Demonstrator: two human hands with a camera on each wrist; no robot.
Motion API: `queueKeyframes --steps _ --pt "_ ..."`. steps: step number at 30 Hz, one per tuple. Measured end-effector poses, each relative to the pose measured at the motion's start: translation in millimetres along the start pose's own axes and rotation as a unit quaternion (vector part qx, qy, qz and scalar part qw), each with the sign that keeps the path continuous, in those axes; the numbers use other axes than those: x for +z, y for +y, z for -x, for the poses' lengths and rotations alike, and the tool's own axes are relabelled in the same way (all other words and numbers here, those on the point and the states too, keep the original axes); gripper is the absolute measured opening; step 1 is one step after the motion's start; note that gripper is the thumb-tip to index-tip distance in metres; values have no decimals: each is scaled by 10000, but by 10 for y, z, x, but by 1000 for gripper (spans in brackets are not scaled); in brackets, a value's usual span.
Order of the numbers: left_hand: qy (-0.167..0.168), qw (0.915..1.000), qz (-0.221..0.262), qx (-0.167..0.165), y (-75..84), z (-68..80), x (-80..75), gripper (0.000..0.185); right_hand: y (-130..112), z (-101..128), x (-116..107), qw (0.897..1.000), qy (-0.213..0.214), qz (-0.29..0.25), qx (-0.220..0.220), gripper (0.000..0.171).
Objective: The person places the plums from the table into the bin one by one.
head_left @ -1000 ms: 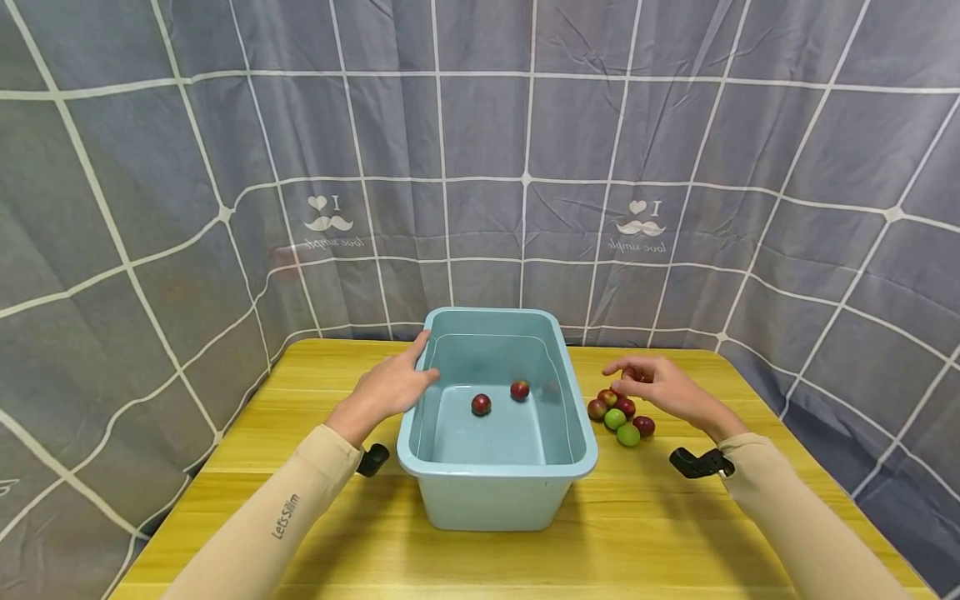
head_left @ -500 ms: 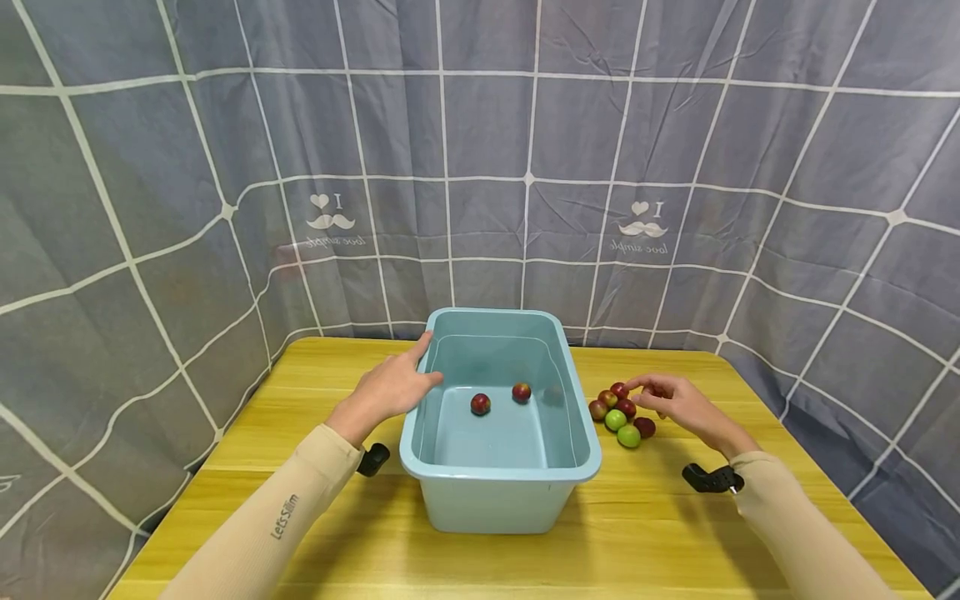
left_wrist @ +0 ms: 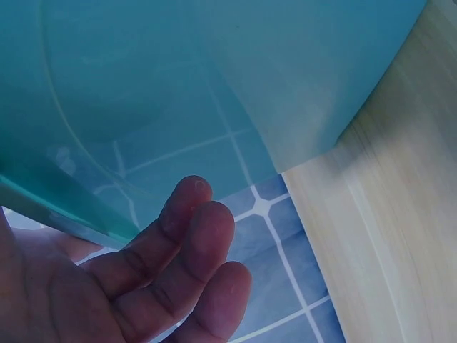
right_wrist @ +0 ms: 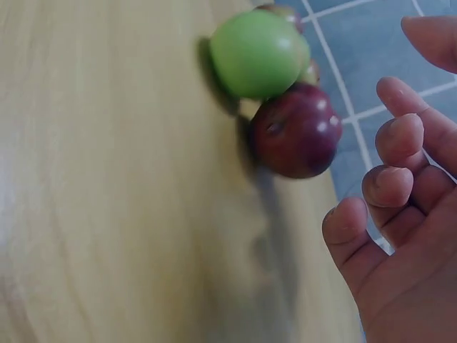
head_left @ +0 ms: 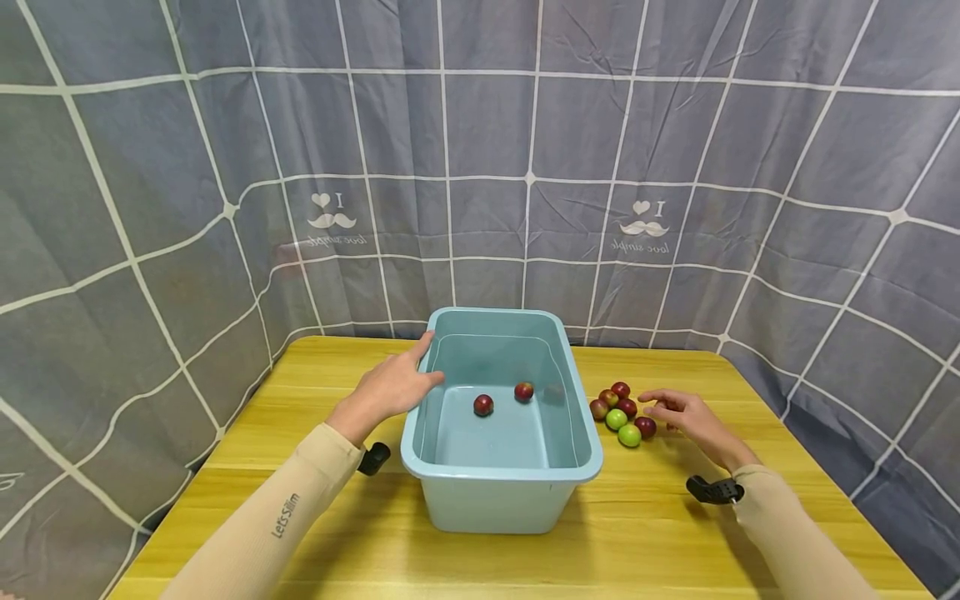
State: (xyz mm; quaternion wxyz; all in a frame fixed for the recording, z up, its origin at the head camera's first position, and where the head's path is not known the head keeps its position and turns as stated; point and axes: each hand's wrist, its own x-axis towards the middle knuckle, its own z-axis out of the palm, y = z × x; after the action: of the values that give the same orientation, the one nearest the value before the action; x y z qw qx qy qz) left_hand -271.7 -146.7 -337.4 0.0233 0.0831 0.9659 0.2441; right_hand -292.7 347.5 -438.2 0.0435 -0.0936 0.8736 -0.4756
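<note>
In the head view a pale blue plastic tub [head_left: 501,475] stands on the table, two dark red plums [head_left: 483,405] apart on its floor. My left hand [head_left: 390,392] holds the tub's left rim, thumb over the edge, other fingers outside. The left wrist view has these fingertips [left_wrist: 221,293] loosely bent close to the outer wall. To the tub's right lie several red plums [head_left: 627,408] in a cluster with two green round fruits [head_left: 629,435]. My right hand [head_left: 693,423] hovers right of this cluster, fingers relaxed around nothing; the right wrist view has a dark red plum [right_wrist: 298,131] beyond its fingertips.
The wooden table [head_left: 322,517] has its back edge against a grey curtain [head_left: 487,125] with white lines, which also hangs along both sides. The tub's right wall rises close beside the fruit cluster. Each wrist wears a black camera mount [head_left: 712,490].
My right hand has drawn back from the top of the fruit cluster, to the right and nearer to me, uncovering the rearmost red plum. The left hand stays at the tub.
</note>
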Motion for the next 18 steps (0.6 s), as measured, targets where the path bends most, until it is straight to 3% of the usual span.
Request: queueKeyframes --steps 10,18 --pt "14 10000 77 23 0 1 14 79 312 -28 20 9989 118 -433 162 49" --pt "29 9999 166 11 -2 -2 24 79 417 -43 37 9964 189 -787 251 50"
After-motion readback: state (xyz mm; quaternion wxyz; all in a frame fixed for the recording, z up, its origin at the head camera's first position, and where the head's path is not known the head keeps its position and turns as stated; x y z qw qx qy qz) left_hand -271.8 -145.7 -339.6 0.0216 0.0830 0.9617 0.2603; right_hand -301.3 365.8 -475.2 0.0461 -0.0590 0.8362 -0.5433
